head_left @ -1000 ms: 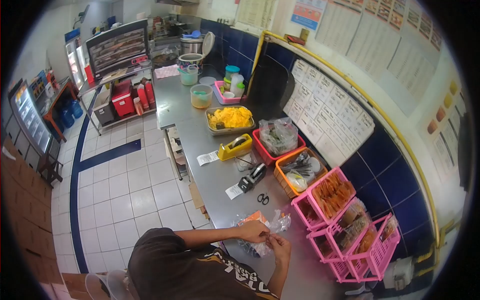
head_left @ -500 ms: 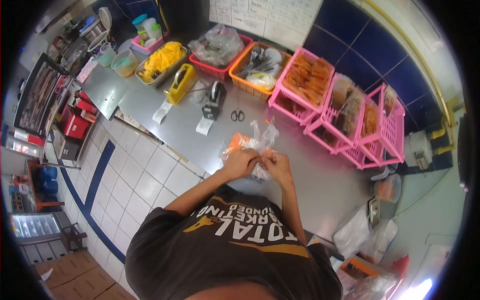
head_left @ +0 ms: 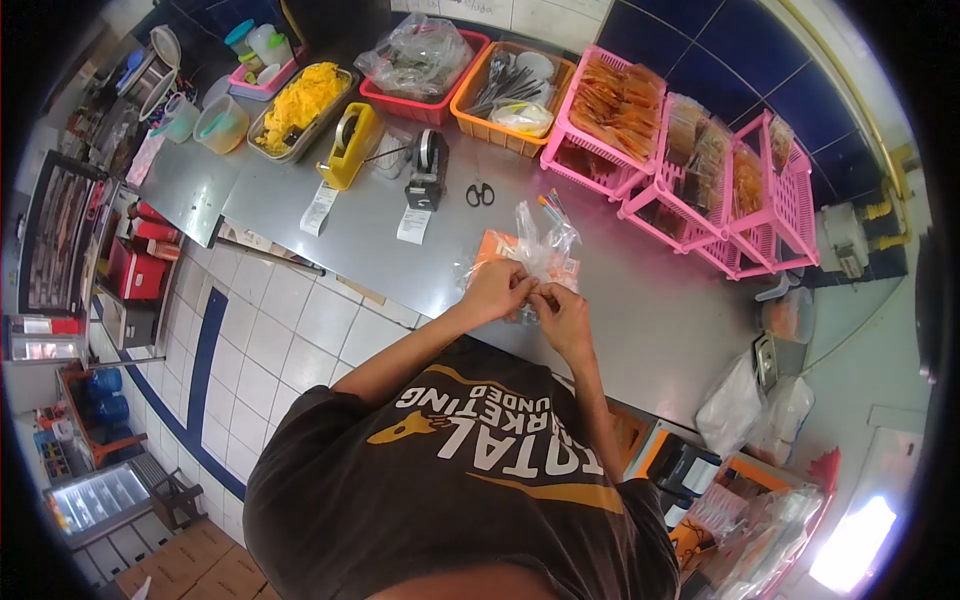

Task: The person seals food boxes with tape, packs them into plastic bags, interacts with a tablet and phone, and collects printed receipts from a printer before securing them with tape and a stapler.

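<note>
A clear plastic bag (head_left: 541,258) with an orange-and-white printed item (head_left: 497,244) in or under it lies near the front edge of the steel table. Both hands meet at the bag's gathered plastic. My left hand (head_left: 497,293) pinches it from the left with curled fingers. Close beside it, my right hand (head_left: 562,318) pinches the same plastic, fingertips nearly touching the left ones. Thin coloured sticks (head_left: 552,205) show at the bag's far end; their kind is unclear. Beyond the bag lie black-handled scissors (head_left: 480,194).
A yellow tape dispenser (head_left: 350,150) and a black one (head_left: 427,172) stand left of the scissors, paper slips before them. Along the wall are a tray of yellow food (head_left: 305,100), a red basket (head_left: 440,108), an orange basket (head_left: 505,133) and stacked pink baskets (head_left: 600,175) of packets.
The camera view has shifted, so the table items sit higher in the picture. My hands stay together on the bag, with the fingers moved slightly. The coloured sticks show more clearly now.
</note>
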Demonstrator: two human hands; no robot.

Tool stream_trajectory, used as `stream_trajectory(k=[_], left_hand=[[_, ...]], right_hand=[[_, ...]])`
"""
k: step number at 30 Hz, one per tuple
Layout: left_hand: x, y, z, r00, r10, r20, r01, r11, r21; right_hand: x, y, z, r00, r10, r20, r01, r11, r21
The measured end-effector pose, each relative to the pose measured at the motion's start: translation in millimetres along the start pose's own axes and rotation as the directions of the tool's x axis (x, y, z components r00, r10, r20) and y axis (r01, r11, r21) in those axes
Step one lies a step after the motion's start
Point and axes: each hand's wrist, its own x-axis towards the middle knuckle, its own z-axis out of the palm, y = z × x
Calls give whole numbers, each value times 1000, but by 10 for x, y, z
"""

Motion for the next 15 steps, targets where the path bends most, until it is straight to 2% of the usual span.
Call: stream_trajectory(k=[1,2,4,5,6,7,8,10,11,13,14,15], left_hand=[[38,-3,-45,971,-184,150,198,977,-81],[72,36,-99,970,-183,160,198,977,-80],[108,134,-195,965,-133,227,88,977,196],[159,13,-188,961,-135,240,91,978,187],[210,-166,-179,972,131,197,-177,955,240],[223,-363,-169,909,382,168,-417,858,301],[250,-331,-250,912,370,176,-408,866,291],[403,-115,-480,885,427,186,-461,745,483],[473,-93,-536,886,419,200,-462,750,474],[583,-66,-571,750,580,317,-661,657,363],[602,-46,-593,746,579,329,-666,657,353],[623,-35,-623,777,560,286,-629,704,330]], right_hand=[[2,30,20,998,-62,-19,63,997,43],[29,-10,23,998,-55,-26,56,998,42],[73,-101,9,984,-87,-154,83,996,-34],[128,-180,-4,985,-73,-156,68,997,-42],[212,-261,2,989,-40,-140,21,990,-138],[238,-300,39,992,2,-123,-30,973,-228],[240,-213,113,993,21,-120,-48,973,-228],[235,41,273,977,-136,-165,88,958,-274],[187,13,280,978,-118,-170,69,960,-271],[75,-159,184,936,-156,-317,91,973,-212],[9,-183,113,933,-41,-357,-23,985,-173],[39,-263,61,926,-29,-376,-39,985,-170]])
